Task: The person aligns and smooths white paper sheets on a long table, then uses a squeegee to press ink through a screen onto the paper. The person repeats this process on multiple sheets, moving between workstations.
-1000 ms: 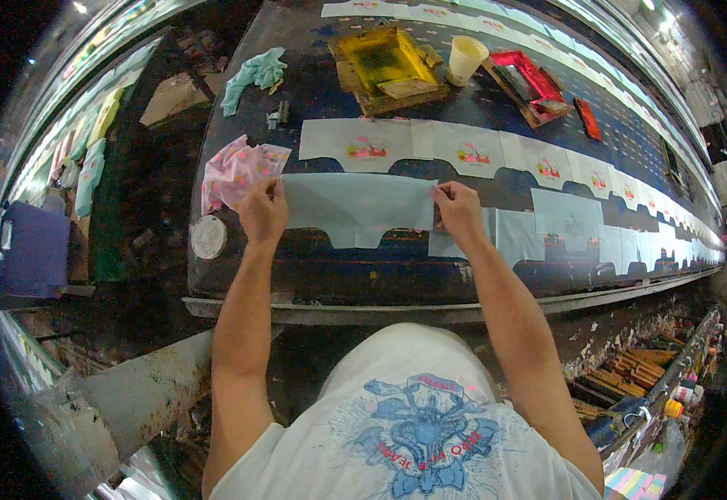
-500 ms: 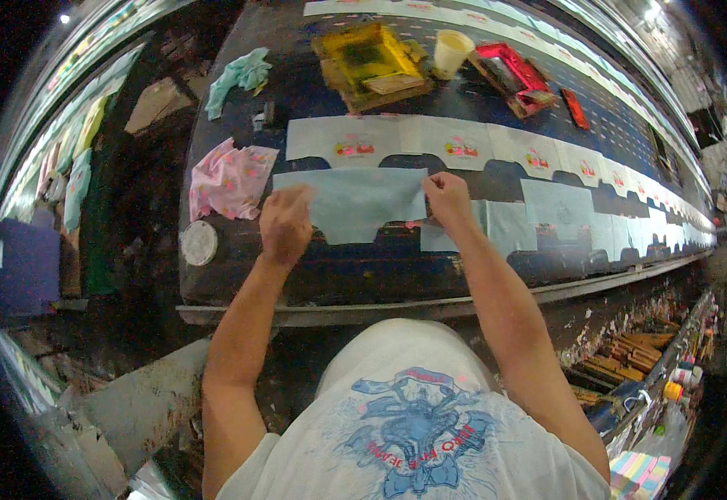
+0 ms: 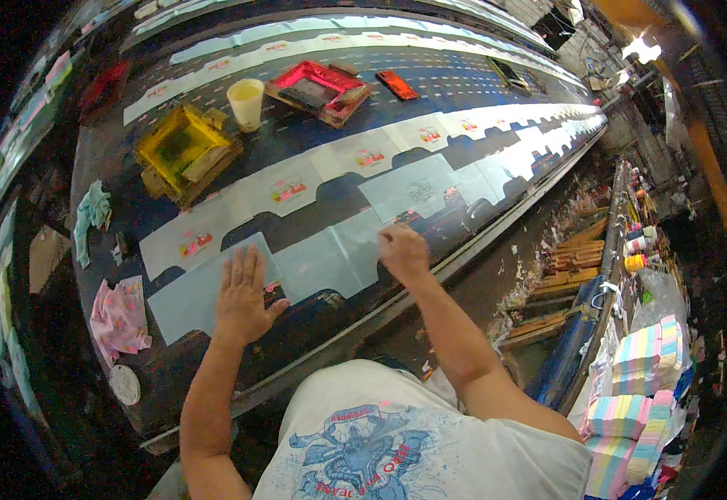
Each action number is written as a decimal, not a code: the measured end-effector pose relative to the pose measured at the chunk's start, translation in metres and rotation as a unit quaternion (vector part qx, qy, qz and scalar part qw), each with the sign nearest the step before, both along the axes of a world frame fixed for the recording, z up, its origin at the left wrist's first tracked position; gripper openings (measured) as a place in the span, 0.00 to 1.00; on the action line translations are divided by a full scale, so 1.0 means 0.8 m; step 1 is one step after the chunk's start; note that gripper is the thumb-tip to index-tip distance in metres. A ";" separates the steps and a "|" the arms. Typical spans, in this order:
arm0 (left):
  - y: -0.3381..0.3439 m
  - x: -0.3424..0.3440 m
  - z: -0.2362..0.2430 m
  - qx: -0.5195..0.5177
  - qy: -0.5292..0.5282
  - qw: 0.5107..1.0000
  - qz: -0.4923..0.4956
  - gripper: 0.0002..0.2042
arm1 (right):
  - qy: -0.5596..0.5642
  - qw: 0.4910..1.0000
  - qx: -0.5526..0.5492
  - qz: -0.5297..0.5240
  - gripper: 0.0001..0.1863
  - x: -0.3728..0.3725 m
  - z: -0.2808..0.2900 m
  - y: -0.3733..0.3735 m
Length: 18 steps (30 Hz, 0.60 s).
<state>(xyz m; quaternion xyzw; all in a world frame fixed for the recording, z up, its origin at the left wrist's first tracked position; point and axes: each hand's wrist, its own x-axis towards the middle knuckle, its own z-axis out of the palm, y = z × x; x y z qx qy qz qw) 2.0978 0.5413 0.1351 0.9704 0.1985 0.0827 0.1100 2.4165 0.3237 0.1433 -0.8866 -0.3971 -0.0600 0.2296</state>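
My left hand (image 3: pixel 244 293) lies flat, fingers out, on a pale blue cloth piece (image 3: pixel 187 298) at the near left of a long dark table (image 3: pixel 309 327). Curled fingers hide whatever my right hand (image 3: pixel 403 255) may hold. It hovers by the right end of a second pale blue piece (image 3: pixel 322 262). Farther right lies a pale blue piece with a faint outline print (image 3: pixel 413 192). Behind these runs a row of white cloth pieces (image 3: pixel 288 188) with small red and pink prints.
Beyond the row stand a yellow-stained frame (image 3: pixel 173 148), a cream cup (image 3: pixel 247 107), a pink-red frame (image 3: pixel 313 86) and a red box-like object (image 3: pixel 397 84). A pink cloth (image 3: pixel 120 317) and round white lid (image 3: pixel 125 384) lie left. Wooden strips (image 3: pixel 576 260) and striped cloth bundles (image 3: pixel 630 417) sit right.
The pale blue piece that both hands held up by its ends now lies on the table. My left hand has flattened onto it; my right hand has moved off rightward. The view has turned right.
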 end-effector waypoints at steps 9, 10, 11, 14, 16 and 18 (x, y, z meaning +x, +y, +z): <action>-0.017 0.038 0.004 0.021 0.021 0.997 0.070 0.46 | 0.103 0.985 -0.125 -0.053 0.18 0.023 0.026 -0.010; -0.025 0.047 0.007 0.024 0.029 0.995 0.091 0.46 | 0.118 0.989 -0.089 -0.009 0.17 0.023 0.022 -0.007; -0.035 0.060 0.013 0.029 0.039 0.993 0.112 0.45 | 0.134 0.989 -0.051 0.035 0.17 0.021 0.016 -0.006; -0.055 0.088 0.021 0.026 0.022 0.983 0.183 0.40 | 0.171 0.944 0.129 0.250 0.09 0.005 0.011 -0.009; -0.063 0.100 0.010 0.015 -0.048 0.983 0.175 0.34 | 0.233 0.839 0.251 0.424 0.10 -0.017 0.045 -0.025; -0.057 0.108 0.001 0.008 -0.165 0.981 0.099 0.28 | 0.317 0.796 0.222 0.465 0.10 -0.021 0.050 -0.051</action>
